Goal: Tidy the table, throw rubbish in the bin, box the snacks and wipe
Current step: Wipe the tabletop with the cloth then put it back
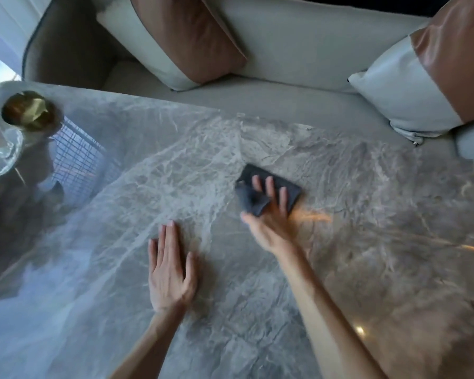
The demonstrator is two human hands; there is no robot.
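Grey marble with pale veining is filling most of the frame: a glossy table (340,269) that is reflecting warm light along its right side. Beyond its far edge, across the top of the frame, a light sofa (298,45) is sitting with a brown-and-white cushion (181,42) at upper centre and a second cushion (427,77) at upper right. At the upper left corner of the table, a gold-coloured round object (29,112) is standing beside something made of clear glass (3,154); blur is keeping me from telling more about either.

Just right of centre, the right hand (271,214) is lying on a dark grey cloth (268,188), fingers spread and extended over the fabric, pressing it flat against the marble rather than closing around it. The cloth is folded, with one bunched corner sticking up by the thumb side. The hand is slightly motion-blurred.

Lower and left of centre, the left hand (171,269) is resting palm down on the bare tabletop, fingers straight and close together, holding nothing. The two hands are sitting apart, not touching, and both bare forearms are running in from the bottom edge of the frame.
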